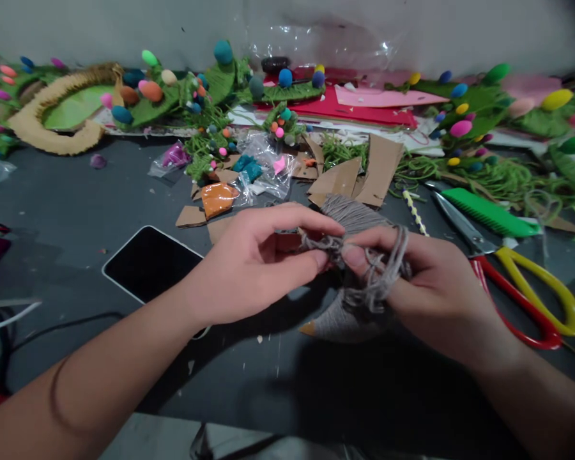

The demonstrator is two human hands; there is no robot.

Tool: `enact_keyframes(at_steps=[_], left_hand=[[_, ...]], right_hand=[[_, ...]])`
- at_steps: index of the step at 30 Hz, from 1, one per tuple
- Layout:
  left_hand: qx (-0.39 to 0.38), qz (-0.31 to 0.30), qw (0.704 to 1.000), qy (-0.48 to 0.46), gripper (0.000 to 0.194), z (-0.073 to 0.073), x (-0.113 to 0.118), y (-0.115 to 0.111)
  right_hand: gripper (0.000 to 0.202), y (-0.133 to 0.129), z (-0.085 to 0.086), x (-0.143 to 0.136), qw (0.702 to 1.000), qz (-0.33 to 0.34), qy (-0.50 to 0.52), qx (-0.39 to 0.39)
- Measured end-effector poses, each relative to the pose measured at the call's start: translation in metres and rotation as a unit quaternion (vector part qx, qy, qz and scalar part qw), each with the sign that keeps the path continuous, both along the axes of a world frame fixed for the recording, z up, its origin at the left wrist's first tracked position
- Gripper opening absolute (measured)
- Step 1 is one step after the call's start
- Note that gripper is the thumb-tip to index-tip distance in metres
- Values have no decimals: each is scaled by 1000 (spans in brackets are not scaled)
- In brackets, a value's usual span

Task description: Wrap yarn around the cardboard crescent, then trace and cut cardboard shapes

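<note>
One phone (148,263) lay flat at far left on the dark table (96,211), screen dark, forearm passing just beside it. Next across, left hand (256,262): came in from lower left, palm turned inward, thumb and index tips pinching grey yarn (334,248). Nothing else seen in its grip; inner fingers partly hidden.

Center: both hands' fingertips nearly met at that pinch, knuckles well apart. Grey wrapped piece (357,216) sat below and behind the yarn, mostly right of left hand. Its upper part ran rightward and toward the wearer, into the right hand's cover. Lower part came out under the right hand, tapering left to a tan tip. Overall read as a curve with its hollow facing left, so no single straight long axis; the bend was hidden, couldn't confirm the two parts joined.

Right hand (431,287) was clearly nearer the piece, overlapping it from the right. Thumb and index pinched yarn too, loose loops hanging around the fingers. Couldn't tell whether its lower fingers gripped the piece itself.

Far right: scissors (479,239), partly spread, red and yellow handles toward the wearer, just beside the right hand, not held.
</note>
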State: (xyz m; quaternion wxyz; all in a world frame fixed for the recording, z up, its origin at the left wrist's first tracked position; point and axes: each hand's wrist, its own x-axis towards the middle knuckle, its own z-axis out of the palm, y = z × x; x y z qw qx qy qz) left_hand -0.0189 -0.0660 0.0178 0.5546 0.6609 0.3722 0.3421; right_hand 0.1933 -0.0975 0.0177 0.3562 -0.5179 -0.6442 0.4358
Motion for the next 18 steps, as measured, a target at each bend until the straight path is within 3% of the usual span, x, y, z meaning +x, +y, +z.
enact_keyframes(at_steps=[3,10,18], left_hand=[[-2,-16,1000,13,16,0,1,-1],[58,32,995,70,1,1,0,2],[61,68,995,47,10,0,3,2]], right_hand=[[13,-1,0,-1,1000,-8,2,6],[16,-5,-1,5,999,-43,31,9],[13,-4,-1,5,998,-46,30,24]])
